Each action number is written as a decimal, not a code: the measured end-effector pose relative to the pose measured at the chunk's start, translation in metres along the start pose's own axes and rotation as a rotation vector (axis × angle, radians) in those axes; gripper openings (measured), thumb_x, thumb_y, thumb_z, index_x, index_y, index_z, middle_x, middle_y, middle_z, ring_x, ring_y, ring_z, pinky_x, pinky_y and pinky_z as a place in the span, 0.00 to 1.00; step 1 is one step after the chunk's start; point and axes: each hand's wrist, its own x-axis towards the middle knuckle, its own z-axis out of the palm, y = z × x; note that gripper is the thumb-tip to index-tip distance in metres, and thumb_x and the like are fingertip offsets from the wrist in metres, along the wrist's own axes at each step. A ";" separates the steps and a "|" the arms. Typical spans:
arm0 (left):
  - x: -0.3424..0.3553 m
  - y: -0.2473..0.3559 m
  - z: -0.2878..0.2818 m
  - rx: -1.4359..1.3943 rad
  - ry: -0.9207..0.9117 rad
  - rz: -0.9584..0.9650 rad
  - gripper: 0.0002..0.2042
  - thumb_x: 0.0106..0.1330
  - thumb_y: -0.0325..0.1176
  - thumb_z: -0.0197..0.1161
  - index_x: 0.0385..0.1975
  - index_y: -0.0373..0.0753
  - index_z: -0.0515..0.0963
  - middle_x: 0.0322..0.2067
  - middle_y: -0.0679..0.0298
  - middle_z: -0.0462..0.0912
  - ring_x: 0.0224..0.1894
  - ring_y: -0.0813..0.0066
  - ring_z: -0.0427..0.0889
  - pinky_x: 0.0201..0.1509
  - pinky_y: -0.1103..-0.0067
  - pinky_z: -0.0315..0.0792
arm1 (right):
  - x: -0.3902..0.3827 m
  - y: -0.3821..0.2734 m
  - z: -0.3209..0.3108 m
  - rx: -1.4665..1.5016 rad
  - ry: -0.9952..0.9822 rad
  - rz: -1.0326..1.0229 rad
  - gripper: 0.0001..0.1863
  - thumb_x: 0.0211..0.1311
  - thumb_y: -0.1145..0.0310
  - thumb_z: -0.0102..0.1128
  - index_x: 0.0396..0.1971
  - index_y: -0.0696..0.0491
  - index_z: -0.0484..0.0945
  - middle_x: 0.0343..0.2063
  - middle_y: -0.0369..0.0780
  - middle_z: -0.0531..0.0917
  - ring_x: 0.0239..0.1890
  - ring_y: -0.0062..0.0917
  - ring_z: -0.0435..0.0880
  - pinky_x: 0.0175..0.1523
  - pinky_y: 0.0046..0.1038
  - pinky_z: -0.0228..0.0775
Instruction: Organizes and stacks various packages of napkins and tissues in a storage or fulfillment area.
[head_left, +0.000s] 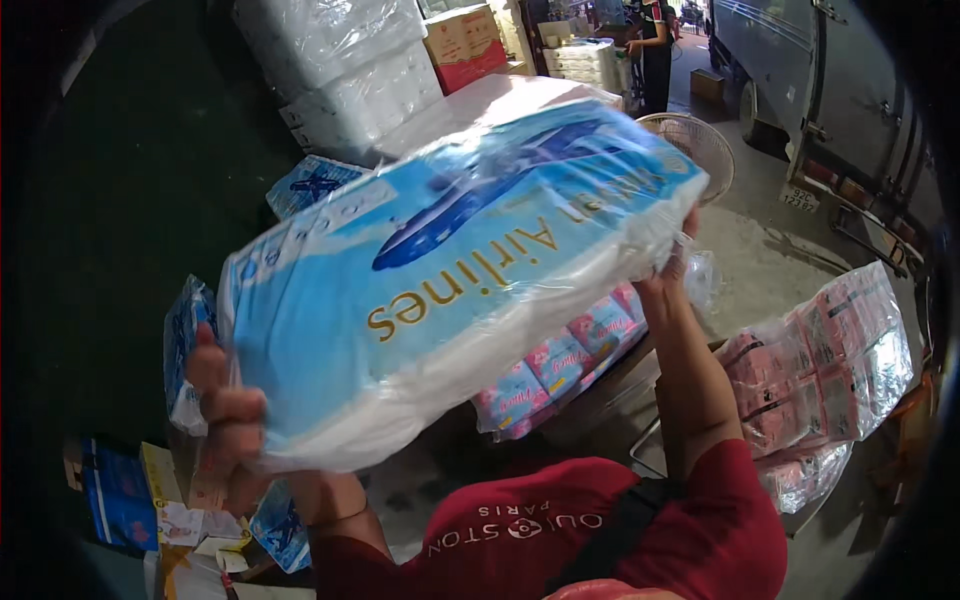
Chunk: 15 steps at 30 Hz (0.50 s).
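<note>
Held up in front of me is a big plastic-wrapped pack (330, 285), white along its side, with a sky-blue top printed with a dark blue airplane and gold lettering. My left hand (232, 415) grips its near left end, fingers curled round the corner and slightly blurred. At the opposite end, my right hand (672, 260) holds the lower right edge; part of its fingers is hidden behind the wrap. The pack tilts, with its right end farther from me. Below it lie pink and blue flowered packs (560, 360), partly covered from view.
White plastic-wrapped bundles (350, 80) are stacked at the back left beside a red and brown carton (465, 45). A round fan (700, 150) stands beyond the pack. Pink wrapped bundles (820, 360) sit at right. A truck (800, 90) and another person (657, 50) are farther back.
</note>
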 end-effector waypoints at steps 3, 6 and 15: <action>-0.009 -0.040 0.016 -0.007 0.117 0.055 0.24 0.53 0.48 0.65 0.43 0.46 0.62 0.47 0.59 0.67 0.58 0.65 0.64 0.60 0.61 0.63 | 0.002 -0.020 -0.013 0.014 -0.195 -0.148 0.38 0.55 0.40 0.48 0.60 0.50 0.59 0.55 0.43 0.67 0.56 0.39 0.66 0.61 0.47 0.56; -0.018 -0.038 0.032 -1.401 0.174 -0.895 0.35 0.59 0.59 0.50 0.58 0.39 0.58 0.57 0.56 0.63 0.58 0.60 0.64 0.62 0.65 0.60 | -0.002 -0.050 -0.057 -0.217 -0.008 -0.486 0.38 0.51 0.39 0.53 0.56 0.50 0.64 0.51 0.41 0.72 0.53 0.36 0.70 0.57 0.44 0.63; -0.100 -0.041 0.018 -1.531 -0.232 -1.449 0.30 0.60 0.52 0.53 0.56 0.36 0.64 0.51 0.55 0.72 0.52 0.62 0.72 0.57 0.67 0.66 | -0.054 -0.112 -0.063 -0.436 0.063 -0.464 0.37 0.53 0.41 0.52 0.57 0.52 0.63 0.51 0.41 0.72 0.52 0.35 0.71 0.56 0.42 0.63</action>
